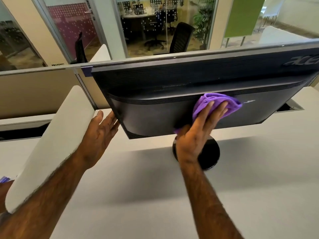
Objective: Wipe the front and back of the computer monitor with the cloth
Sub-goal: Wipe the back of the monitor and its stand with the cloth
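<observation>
Nearest us, the pale grey desk top [155, 200] runs under both forearms, and a white curved divider panel [51, 144] rises just outside the left arm. Up to the hands now: the left hand [101, 133] is spread wide, fingers straight, holding nothing, its fingertips at the left edge of the black plastic computer monitor [155, 107], apparently steadying it. The right hand [195, 140] lies flat with fingers splayed, pressing the bunched purple microfibre cloth [217, 104] against the monitor's back panel, and a tail of cloth pokes out beside the palm. Just under that wrist sits the round black stand base [211, 156]. We see the monitor turned back-side toward us, its long axis crossing left to right ahead of both hands and running well out past the right hand. So the right hand is the working one, near the middle of the back, and we judge the stroke has most room to its right. The screen face is hidden from us. Beyond the fingertips comes a grey partition rail [43, 69], then glass and a black office chair [181, 37].
</observation>
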{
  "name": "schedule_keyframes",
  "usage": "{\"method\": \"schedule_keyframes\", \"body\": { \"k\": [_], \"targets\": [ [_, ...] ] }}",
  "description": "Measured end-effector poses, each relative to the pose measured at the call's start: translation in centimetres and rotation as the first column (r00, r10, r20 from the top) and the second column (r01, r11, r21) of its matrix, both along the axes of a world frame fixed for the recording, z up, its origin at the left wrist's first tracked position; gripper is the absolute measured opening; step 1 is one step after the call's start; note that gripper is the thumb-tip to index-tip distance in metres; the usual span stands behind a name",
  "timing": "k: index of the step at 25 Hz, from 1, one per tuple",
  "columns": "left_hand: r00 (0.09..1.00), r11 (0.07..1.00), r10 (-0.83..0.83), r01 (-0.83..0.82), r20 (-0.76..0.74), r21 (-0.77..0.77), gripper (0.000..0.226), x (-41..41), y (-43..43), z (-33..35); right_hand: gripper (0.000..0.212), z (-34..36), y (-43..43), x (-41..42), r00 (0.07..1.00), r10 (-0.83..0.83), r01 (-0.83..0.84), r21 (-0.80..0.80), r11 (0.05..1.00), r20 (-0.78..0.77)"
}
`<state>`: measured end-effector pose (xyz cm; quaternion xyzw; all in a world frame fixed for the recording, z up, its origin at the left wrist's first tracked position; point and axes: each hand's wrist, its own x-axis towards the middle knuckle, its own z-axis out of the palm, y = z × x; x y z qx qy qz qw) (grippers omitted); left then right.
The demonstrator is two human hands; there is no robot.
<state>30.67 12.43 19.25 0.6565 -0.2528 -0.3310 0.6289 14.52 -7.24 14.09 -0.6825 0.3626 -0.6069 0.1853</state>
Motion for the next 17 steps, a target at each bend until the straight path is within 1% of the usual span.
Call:
{"method": "schedule_keyframes", "body": {
  "k": [1, 2, 4, 6, 8, 9, 11, 13, 15, 17],
  "targets": [
    [1.000, 1.000, 0.010, -0.010, 0.001, 0.000, 0.074, 0.0, 0.1, 0.0, 0.085, 0.2, 2.1, 1.2, 0.999, 0.019, -0.019, 0.023, 1.000, 0.028],
    [1.000, 1.000, 0.016, -0.016, 0.003, 0.003, 0.073, -0.1, 0.1, 0.0, 0.086, 0.2, 4.5, 2.6, 0.999, 0.043, -0.044, 0.026, 0.999, 0.021],
    [0.999, 0.999, 0.041, -0.041, 0.002, 0.014, 0.069, -0.3, 0.1, 0.0, 0.090, -0.2, 9.5, 5.0, 0.994, 0.099, -0.098, 0.026, 0.995, -0.054],
    [0.999, 0.999, 0.046, -0.046, 0.004, 0.018, 0.068, -0.4, 0.0, 0.0, 0.087, -0.6, 11.1, 5.9, 0.990, 0.129, -0.125, 0.062, 0.990, -0.064],
    [1.000, 1.000, 0.017, -0.017, 0.017, 0.015, 0.069, -0.3, -0.2, 0.1, 0.077, -1.1, 9.0, 5.2, 0.992, 0.129, -0.129, 0.126, 0.984, 0.011],
    [1.000, 1.000, 0.003, -0.003, 0.017, 0.011, 0.071, -0.2, -0.2, 0.2, 0.078, -1.3, 7.4, 4.4, 0.990, 0.122, -0.132, 0.170, 0.977, 0.067],
    [1.000, 1.000, -0.017, 0.017, 0.009, 0.000, 0.072, 0.0, -0.3, 0.1, 0.087, -2.1, 3.9, 2.4, 0.983, 0.079, -0.123, 0.268, 0.955, 0.167],
    [1.000, 1.000, -0.023, 0.023, 0.001, -0.008, 0.072, 0.1, -0.3, 0.0, 0.092, -2.9, 0.9, 0.8, 0.977, 0.022, -0.099, 0.356, 0.929, 0.213],
    [0.999, 0.999, -0.035, 0.035, -0.010, -0.015, 0.072, 0.2, -0.3, -0.2, 0.090, -3.0, 0.4, 0.6, 0.966, -0.013, -0.101, 0.426, 0.899, 0.257],
    [0.999, 0.999, -0.040, 0.040, -0.017, -0.012, 0.074, 0.3, -0.2, -0.3, 0.090, -2.1, 2.7, 1.8, 0.955, -0.006, -0.133, 0.450, 0.883, 0.295]
  ]
}}
